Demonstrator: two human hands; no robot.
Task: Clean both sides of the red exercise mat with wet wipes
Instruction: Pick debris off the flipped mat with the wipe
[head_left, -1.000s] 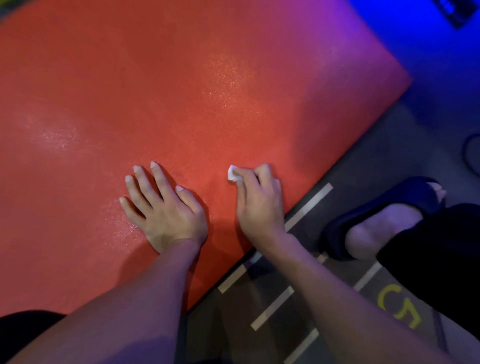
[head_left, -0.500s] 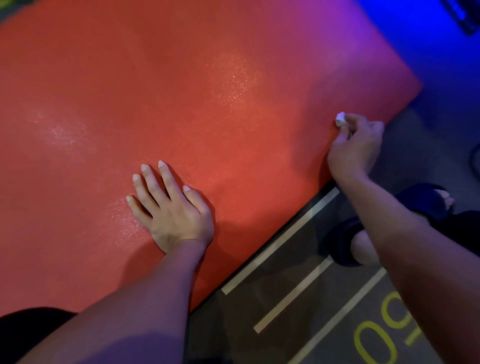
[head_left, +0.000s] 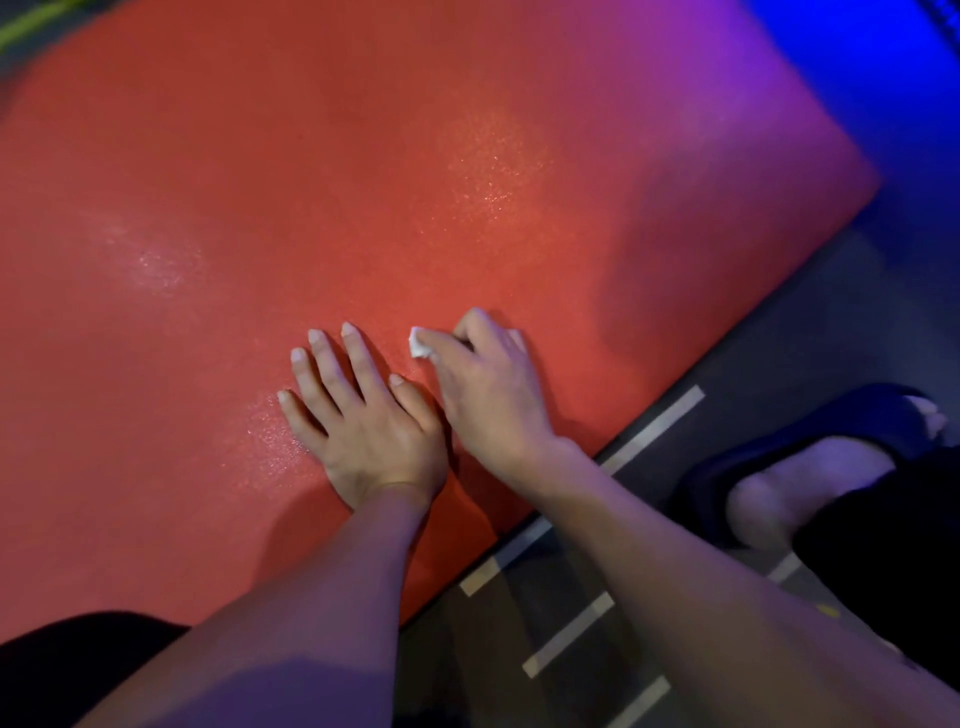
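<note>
The red exercise mat (head_left: 363, 208) lies flat on the floor (head_left: 779, 322), glistening in patches. The left hand (head_left: 363, 415) rests on it, palm down with fingers straight and spread, holding nothing. Just beside it, the right hand (head_left: 488, 384) curls its fingers round a small wadded white wet wipe (head_left: 418, 345), pressing it onto the mat

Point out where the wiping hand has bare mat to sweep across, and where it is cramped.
Bare red foam exercise mat stretches beyond both hands toward its far edge, and to the left of the flat left hand. It is cramped where the right hand, pinching the small white wet wipe, sits beside the left thumb, near the mat's edge by the taped floor.
</note>
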